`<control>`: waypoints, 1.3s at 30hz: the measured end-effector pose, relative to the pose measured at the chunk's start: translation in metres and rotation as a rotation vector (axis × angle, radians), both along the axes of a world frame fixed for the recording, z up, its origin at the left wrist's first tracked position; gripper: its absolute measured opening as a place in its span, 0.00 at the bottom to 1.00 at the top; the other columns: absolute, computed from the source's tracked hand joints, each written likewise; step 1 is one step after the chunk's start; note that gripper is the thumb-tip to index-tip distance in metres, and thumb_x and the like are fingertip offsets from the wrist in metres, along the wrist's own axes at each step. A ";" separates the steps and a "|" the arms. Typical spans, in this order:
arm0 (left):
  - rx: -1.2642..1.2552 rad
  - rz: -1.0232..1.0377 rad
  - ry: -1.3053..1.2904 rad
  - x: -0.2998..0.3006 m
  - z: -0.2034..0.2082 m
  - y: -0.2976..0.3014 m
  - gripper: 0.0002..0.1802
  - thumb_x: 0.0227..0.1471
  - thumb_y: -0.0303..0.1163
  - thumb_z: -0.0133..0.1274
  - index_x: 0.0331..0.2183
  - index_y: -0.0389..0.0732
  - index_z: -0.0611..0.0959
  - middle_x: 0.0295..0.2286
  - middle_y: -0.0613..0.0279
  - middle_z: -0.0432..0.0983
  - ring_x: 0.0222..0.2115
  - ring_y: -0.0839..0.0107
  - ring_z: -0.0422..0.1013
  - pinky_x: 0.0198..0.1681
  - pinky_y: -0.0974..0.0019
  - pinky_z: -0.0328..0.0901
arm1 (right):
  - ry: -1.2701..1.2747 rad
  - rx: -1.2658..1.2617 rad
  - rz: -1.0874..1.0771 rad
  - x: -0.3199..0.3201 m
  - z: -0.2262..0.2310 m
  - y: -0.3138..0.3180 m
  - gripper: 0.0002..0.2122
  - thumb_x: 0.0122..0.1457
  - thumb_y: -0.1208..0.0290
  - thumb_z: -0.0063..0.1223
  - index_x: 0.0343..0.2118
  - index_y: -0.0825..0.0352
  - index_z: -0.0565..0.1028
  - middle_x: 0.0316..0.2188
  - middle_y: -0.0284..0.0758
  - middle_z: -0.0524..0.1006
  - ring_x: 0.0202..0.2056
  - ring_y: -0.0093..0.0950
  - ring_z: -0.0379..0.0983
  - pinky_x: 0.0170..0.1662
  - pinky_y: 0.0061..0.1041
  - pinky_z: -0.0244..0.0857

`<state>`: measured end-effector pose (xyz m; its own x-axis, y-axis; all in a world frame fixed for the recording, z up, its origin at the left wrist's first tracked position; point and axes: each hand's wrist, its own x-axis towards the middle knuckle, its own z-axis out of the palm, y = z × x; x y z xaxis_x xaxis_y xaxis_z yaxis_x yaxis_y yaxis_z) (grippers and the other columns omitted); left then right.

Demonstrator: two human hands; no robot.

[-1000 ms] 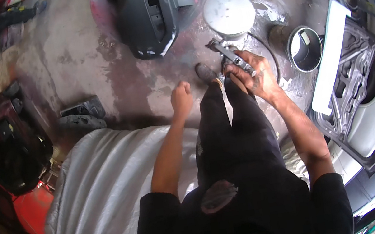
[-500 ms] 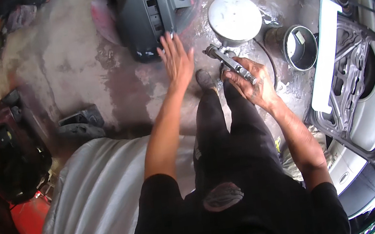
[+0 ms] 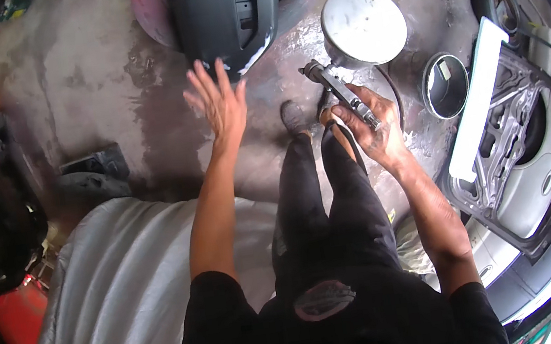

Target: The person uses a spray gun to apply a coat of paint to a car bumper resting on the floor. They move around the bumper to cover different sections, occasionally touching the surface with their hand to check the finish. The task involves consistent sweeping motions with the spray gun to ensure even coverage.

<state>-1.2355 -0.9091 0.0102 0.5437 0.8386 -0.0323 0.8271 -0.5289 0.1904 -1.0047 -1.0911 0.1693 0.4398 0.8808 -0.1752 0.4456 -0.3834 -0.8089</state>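
My left hand (image 3: 219, 106) is open with its fingers spread. Its fingertips overlap the near edge of a dark grey car bumper (image 3: 215, 18); whether they touch it I cannot tell. White patches show along the bumper's near edge. My right hand (image 3: 374, 119) is wrapped round a metal spray gun (image 3: 342, 92), whose nozzle points forward and left. A round cup with a whitish lid (image 3: 363, 26) appears joined to the gun's far side. The grip under my right hand is hidden.
To the right stand a bucket (image 3: 445, 86), a tyre (image 3: 495, 4), a white panel (image 3: 478, 98) and a bare metal car panel (image 3: 496, 141). A dark hose (image 3: 396, 95) lies near the cup. A grey cover (image 3: 121, 278) fills the lower left, beside red car parts (image 3: 18, 321).
My left hand has moved left and slightly back toward me, away from the bumper's middle. The cup has shifted right in view; my right hand still grips the spray gun.
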 end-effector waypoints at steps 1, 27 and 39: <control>0.020 0.015 -0.082 0.026 0.005 0.016 0.47 0.57 0.53 0.60 0.69 0.43 0.63 0.69 0.35 0.42 0.70 0.32 0.39 0.64 0.18 0.38 | -0.012 0.016 -0.004 -0.002 -0.004 0.003 0.19 0.60 0.68 0.66 0.49 0.75 0.78 0.37 0.51 0.82 0.37 0.48 0.82 0.40 0.39 0.74; 0.016 -0.123 -0.142 0.073 -0.006 0.083 0.70 0.38 0.62 0.72 0.72 0.50 0.52 0.70 0.31 0.34 0.69 0.25 0.33 0.63 0.15 0.38 | 0.085 -0.015 -0.012 -0.013 -0.012 0.015 0.16 0.61 0.66 0.66 0.48 0.69 0.80 0.35 0.46 0.82 0.36 0.47 0.81 0.39 0.38 0.73; 0.151 -0.281 -0.227 0.101 0.006 0.120 0.64 0.43 0.65 0.67 0.72 0.53 0.54 0.69 0.32 0.41 0.69 0.26 0.38 0.62 0.16 0.40 | 0.065 -0.048 0.000 -0.016 -0.010 0.008 0.18 0.60 0.66 0.66 0.49 0.71 0.79 0.36 0.48 0.83 0.38 0.47 0.82 0.41 0.38 0.74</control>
